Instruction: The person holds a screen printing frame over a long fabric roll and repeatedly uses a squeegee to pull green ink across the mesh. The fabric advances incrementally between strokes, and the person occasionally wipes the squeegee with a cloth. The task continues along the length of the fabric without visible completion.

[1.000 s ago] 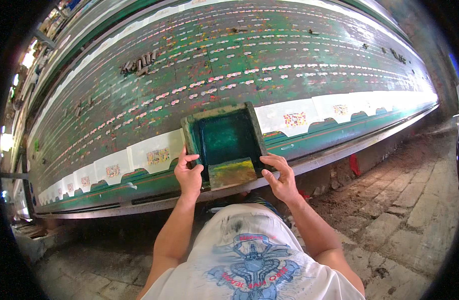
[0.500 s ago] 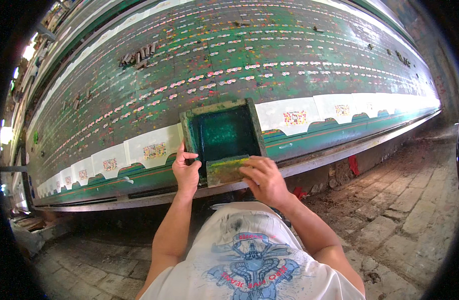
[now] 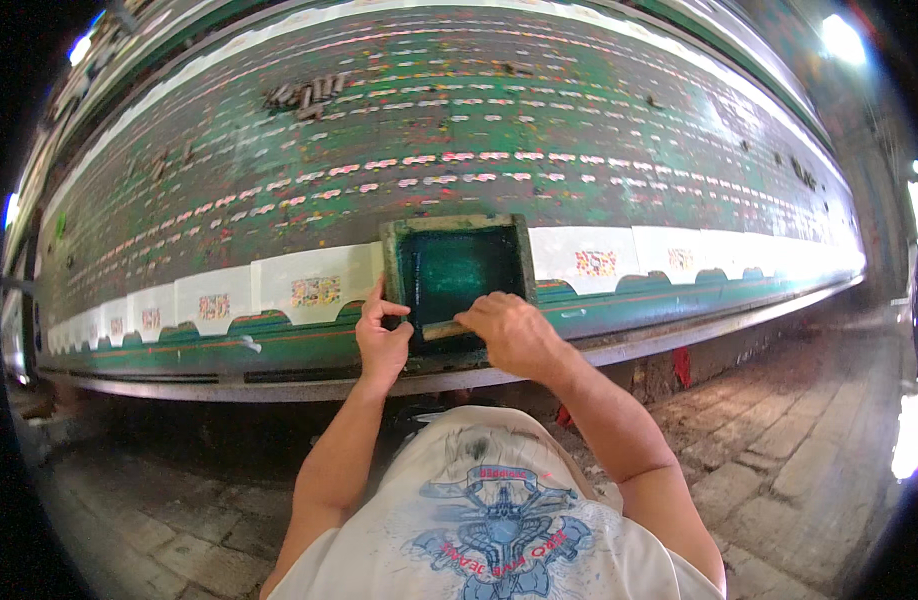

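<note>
A wooden screen-printing frame [image 3: 524, 262] with dark green mesh rests on the near edge of the long table, among a row of white printed pieces. My left hand [image 3: 384, 338] grips the frame's near left corner, index finger along the outer side and thumb bent at the rim. Inside the frame's near end, my right hand [image 3: 514, 332] is closed over a squeegee [image 3: 442, 330]. Only a strip of the squeegee's top edge shows; its blade is hidden. Left of the frame lies a white piece [image 3: 279, 270] with a multicoloured print; another white piece [image 3: 559, 245] lies on the right.
The long green-grey table [image 3: 329, 215] carries rows of small coloured marks. Several dark cylindrical pieces [image 3: 314, 92] lie in a heap farther back. A metal rail [image 3: 619, 352] runs along the front edge, with a red rag [image 3: 682, 366] hanging below. Brick flooring [image 3: 749, 460] extends at right.
The squeegee has gone from lying tilted across the frame's near rim to standing inside the frame, with my right hand over it. The frame now sits squarer to the table edge.
</note>
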Action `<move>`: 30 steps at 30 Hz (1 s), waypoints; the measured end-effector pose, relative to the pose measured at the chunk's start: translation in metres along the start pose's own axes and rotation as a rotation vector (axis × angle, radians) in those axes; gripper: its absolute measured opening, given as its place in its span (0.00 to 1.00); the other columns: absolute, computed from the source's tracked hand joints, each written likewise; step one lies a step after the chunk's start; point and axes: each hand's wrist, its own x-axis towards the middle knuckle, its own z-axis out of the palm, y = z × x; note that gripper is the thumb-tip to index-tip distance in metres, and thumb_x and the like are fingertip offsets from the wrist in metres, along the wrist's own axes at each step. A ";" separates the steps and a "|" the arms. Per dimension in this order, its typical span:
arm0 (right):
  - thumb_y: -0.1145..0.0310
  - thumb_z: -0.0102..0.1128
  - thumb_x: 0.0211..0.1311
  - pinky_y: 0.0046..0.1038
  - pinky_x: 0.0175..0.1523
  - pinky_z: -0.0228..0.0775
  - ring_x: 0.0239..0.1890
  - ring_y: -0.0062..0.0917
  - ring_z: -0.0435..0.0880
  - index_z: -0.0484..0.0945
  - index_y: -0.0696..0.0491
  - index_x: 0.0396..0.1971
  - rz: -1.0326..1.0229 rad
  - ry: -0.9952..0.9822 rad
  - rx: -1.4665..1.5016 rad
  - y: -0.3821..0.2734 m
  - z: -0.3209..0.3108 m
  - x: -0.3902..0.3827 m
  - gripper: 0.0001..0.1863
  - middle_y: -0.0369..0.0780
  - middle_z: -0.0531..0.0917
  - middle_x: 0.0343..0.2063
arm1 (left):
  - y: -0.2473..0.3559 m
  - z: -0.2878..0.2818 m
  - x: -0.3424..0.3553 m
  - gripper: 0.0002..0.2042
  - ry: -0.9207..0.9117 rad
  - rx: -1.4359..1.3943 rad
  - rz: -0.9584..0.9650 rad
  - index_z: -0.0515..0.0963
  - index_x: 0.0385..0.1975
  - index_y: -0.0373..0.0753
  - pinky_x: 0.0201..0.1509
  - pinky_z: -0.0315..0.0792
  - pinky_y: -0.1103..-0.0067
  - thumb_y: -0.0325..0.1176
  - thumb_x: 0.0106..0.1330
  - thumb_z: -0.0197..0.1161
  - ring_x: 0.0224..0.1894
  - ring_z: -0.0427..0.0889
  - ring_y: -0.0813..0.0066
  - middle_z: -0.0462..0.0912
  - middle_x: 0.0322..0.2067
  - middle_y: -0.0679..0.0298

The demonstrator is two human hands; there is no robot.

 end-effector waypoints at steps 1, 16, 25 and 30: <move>0.81 0.65 0.56 0.46 0.63 0.81 0.54 0.47 0.88 0.90 0.58 0.55 -0.002 0.027 -0.010 0.007 -0.006 0.008 0.24 0.47 0.89 0.47 | 0.001 0.003 0.001 0.13 0.003 -0.066 -0.005 0.86 0.44 0.34 0.86 0.59 0.65 0.13 0.62 0.67 0.87 0.66 0.53 0.69 0.84 0.44; 0.82 0.68 0.59 0.44 0.66 0.80 0.61 0.42 0.88 0.92 0.52 0.52 -0.188 -0.061 -0.056 0.059 -0.009 0.097 0.20 0.42 0.93 0.48 | 0.038 -0.019 0.027 0.31 -0.047 0.003 -0.299 0.81 0.71 0.37 0.59 0.83 0.74 0.10 0.67 0.72 0.52 0.90 0.72 0.91 0.52 0.60; 0.75 0.72 0.54 0.48 0.80 0.68 0.63 0.33 0.87 0.92 0.45 0.42 -0.742 -0.269 -0.169 0.041 0.005 0.105 0.15 0.32 0.92 0.48 | 0.027 -0.019 0.034 0.38 -0.094 0.009 -0.205 0.71 0.80 0.39 0.56 0.86 0.72 0.09 0.68 0.70 0.52 0.89 0.70 0.87 0.60 0.56; 0.74 0.73 0.54 0.47 0.82 0.69 0.63 0.33 0.87 0.93 0.43 0.43 -0.630 -0.435 -0.409 0.062 -0.041 0.101 0.16 0.29 0.93 0.47 | 0.042 -0.020 0.037 0.42 -0.127 0.071 -0.284 0.67 0.83 0.41 0.58 0.86 0.70 0.11 0.67 0.70 0.54 0.90 0.67 0.85 0.63 0.54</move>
